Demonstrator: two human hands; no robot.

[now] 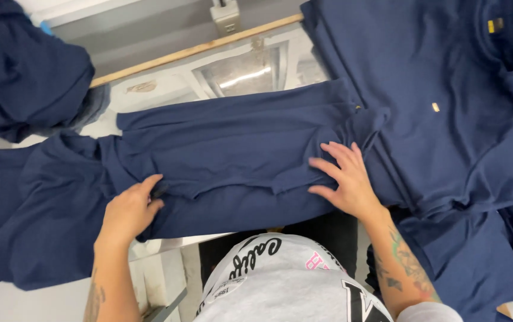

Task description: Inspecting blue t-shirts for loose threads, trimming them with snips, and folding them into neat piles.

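The pile of navy garments (pixel 459 89) at the right runs off the top and right edges, so its full extent cannot be told. Another navy heap (pixel 24 71) at the upper left is cut by the top and left edges. The folded navy garment (pixel 208 161) hides most of the white table (pixel 167 89) beneath it. The left hand (pixel 130 210) has its fingertips tucked under a fold, out of sight. Both forearms leave the bottom edge, and the grey box (pixel 226 16) up top is cropped.
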